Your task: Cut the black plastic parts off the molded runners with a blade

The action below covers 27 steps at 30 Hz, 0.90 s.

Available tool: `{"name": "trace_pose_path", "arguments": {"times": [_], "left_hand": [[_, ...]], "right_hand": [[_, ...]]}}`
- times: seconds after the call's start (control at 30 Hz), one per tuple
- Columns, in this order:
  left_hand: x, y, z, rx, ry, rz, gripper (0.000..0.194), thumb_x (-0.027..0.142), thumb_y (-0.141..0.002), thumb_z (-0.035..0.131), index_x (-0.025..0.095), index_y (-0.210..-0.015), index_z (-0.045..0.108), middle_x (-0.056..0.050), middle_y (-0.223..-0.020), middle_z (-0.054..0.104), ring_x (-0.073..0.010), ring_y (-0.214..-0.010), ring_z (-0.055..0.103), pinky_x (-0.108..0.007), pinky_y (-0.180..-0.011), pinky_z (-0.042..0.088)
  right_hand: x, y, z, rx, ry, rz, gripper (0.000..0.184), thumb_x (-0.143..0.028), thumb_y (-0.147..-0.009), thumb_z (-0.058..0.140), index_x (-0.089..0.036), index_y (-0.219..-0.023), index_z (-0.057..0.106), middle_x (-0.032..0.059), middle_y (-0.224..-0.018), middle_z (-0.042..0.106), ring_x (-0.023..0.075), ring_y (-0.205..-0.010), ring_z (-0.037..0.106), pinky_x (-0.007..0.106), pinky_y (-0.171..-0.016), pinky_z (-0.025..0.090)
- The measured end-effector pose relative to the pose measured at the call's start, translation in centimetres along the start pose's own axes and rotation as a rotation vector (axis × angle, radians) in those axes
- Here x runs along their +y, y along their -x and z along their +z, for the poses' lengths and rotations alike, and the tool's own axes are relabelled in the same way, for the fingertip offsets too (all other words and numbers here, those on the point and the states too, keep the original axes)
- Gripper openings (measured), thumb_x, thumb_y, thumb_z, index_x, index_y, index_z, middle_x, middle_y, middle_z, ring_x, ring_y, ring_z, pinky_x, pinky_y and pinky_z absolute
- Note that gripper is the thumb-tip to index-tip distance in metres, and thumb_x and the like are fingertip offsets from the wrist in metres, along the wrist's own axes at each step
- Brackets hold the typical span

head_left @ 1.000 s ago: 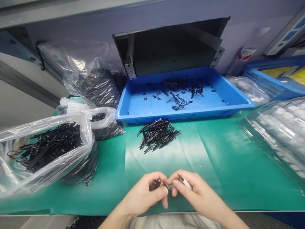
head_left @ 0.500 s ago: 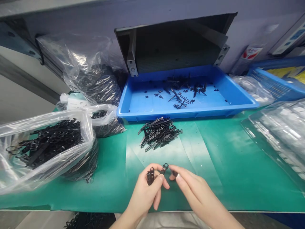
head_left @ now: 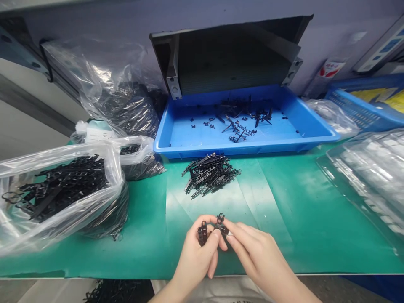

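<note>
My left hand (head_left: 202, 248) is closed around several black plastic ring-shaped parts (head_left: 202, 233) tucked between its fingers. Its thumb and index finger also pinch a black plastic part with a ring (head_left: 220, 218) at the top. My right hand (head_left: 252, 244) is closed, its thumb and fingertips gripping a small dark plastic piece (head_left: 224, 229) against that part. The fingers hide most of where the two meet. Beyond the hands, a pile of black plastic strips (head_left: 211, 174) with rows of holes lies on the green mat (head_left: 303, 210).
Behind the pile stands a blue tray (head_left: 246, 148) with scattered black pieces, below a dark wall opening (head_left: 233, 59). Open plastic bags of black parts (head_left: 69, 185) crowd the left. Clear plastic trays (head_left: 372, 181) and a blue basket (head_left: 366, 109) are on the right.
My right hand has moved left, bringing its small dark piece against the part in my left hand. The left hand keeps its grip. The view has shifted slightly.
</note>
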State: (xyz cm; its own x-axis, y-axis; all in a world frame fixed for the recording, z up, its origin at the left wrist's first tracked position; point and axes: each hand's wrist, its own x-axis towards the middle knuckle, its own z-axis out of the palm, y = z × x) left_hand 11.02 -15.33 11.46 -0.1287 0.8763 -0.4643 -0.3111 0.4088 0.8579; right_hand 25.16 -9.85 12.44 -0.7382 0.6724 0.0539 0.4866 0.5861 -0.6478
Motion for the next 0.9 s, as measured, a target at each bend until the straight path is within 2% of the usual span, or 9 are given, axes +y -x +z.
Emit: {"name": "trace_pose_path", "arguments": {"times": [0.1, 0.23, 0.4, 0.5, 0.6, 0.7, 0.77, 0.83, 0.9], "left_hand": [[-0.2, 0.0, 0.2, 0.005, 0.014, -0.002, 0.032, 0.045, -0.077, 0.056, 0.018, -0.091, 0.044, 0.008, -0.055, 0.053, -0.0002, -0.023, 0.031, -0.013, -0.026, 0.016], [-0.4, 0.1, 0.7, 0.067, 0.087, 0.007, 0.040, 0.052, -0.072, 0.060, 0.019, -0.088, 0.046, 0.013, -0.045, 0.040, -0.0005, -0.026, 0.024, -0.013, -0.026, 0.014], [-0.6, 0.2, 1.2, 0.159, 0.189, 0.069, 0.040, 0.047, -0.064, 0.070, 0.017, -0.083, 0.051, 0.012, -0.047, 0.035, -0.0020, -0.040, 0.027, -0.011, -0.036, 0.024], [-0.6, 0.1, 1.1, 0.179, 0.161, 0.040, 0.039, 0.048, -0.066, 0.068, 0.018, -0.083, 0.051, 0.011, -0.047, 0.036, -0.0023, -0.039, 0.026, -0.012, -0.033, 0.021], [-0.6, 0.0, 0.9, 0.144, 0.068, -0.012, 0.036, 0.049, -0.072, 0.061, 0.019, -0.087, 0.048, 0.012, -0.046, 0.039, -0.0016, -0.030, 0.025, -0.014, -0.028, 0.014], [-0.8, -0.1, 0.5, 0.070, -0.016, -0.018, 0.033, 0.049, -0.077, 0.054, 0.020, -0.090, 0.045, 0.010, -0.049, 0.045, -0.0014, -0.025, 0.027, -0.015, -0.027, 0.014], [-1.1, -0.1, 0.4, 0.052, -0.041, -0.012, 0.033, 0.049, -0.078, 0.053, 0.020, -0.089, 0.044, 0.012, -0.048, 0.041, -0.0012, -0.025, 0.023, -0.015, -0.027, 0.013], [-1.2, -0.1, 0.3, 0.051, -0.066, -0.003, 0.031, 0.049, -0.078, 0.053, 0.020, -0.086, 0.044, 0.013, -0.045, 0.032, -0.0015, -0.027, 0.018, -0.016, -0.028, 0.013], [-0.9, -0.2, 0.3, 0.060, -0.123, 0.026, 0.027, 0.046, -0.079, 0.053, 0.020, -0.083, 0.045, 0.013, -0.046, 0.029, -0.0024, -0.030, 0.019, -0.016, -0.030, 0.016]], "right_hand": [[-0.1, 0.0, 0.0, 0.006, 0.009, -0.007, 0.036, -0.020, -0.093, 0.030, -0.018, -0.119, 0.054, 0.0058, -0.078, 0.066, 0.0171, -0.065, 0.062, 0.024, -0.052, 0.046], [-0.2, -0.1, 0.3, 0.030, 0.017, 0.002, 0.036, -0.021, -0.093, 0.030, -0.017, -0.119, 0.055, 0.0064, -0.079, 0.066, 0.0172, -0.066, 0.062, 0.024, -0.054, 0.045], [-0.3, -0.1, 0.9, 0.073, 0.016, -0.005, 0.037, -0.020, -0.093, 0.029, -0.015, -0.118, 0.056, 0.0075, -0.078, 0.066, 0.0179, -0.065, 0.063, 0.025, -0.052, 0.046], [-0.2, 0.1, 1.3, 0.104, 0.016, 0.004, 0.037, -0.020, -0.093, 0.028, -0.015, -0.119, 0.055, 0.0079, -0.080, 0.067, 0.0179, -0.066, 0.063, 0.025, -0.053, 0.047], [0.3, 0.2, 1.1, 0.077, 0.009, 0.000, 0.036, -0.020, -0.093, 0.030, -0.016, -0.120, 0.054, 0.0074, -0.081, 0.067, 0.0180, -0.069, 0.063, 0.025, -0.054, 0.047], [0.6, 0.0, 0.4, -0.029, -0.034, -0.011, 0.035, -0.020, -0.092, 0.034, -0.019, -0.120, 0.055, 0.0065, -0.086, 0.067, 0.0180, -0.072, 0.063, 0.026, -0.056, 0.048], [0.7, -0.1, 0.1, -0.083, -0.061, -0.001, 0.034, -0.020, -0.092, 0.034, -0.020, -0.118, 0.056, 0.0062, -0.088, 0.068, 0.0188, -0.073, 0.063, 0.027, -0.057, 0.048], [0.6, -0.1, 0.1, -0.079, -0.070, 0.016, 0.035, -0.020, -0.092, 0.032, -0.019, -0.118, 0.057, 0.0066, -0.086, 0.068, 0.0199, -0.072, 0.064, 0.029, -0.057, 0.049], [0.8, 0.0, 0.5, -0.020, -0.078, 0.036, 0.037, -0.021, -0.092, 0.031, -0.017, -0.118, 0.056, 0.0078, -0.086, 0.068, 0.0208, -0.072, 0.064, 0.030, -0.058, 0.050]]}}
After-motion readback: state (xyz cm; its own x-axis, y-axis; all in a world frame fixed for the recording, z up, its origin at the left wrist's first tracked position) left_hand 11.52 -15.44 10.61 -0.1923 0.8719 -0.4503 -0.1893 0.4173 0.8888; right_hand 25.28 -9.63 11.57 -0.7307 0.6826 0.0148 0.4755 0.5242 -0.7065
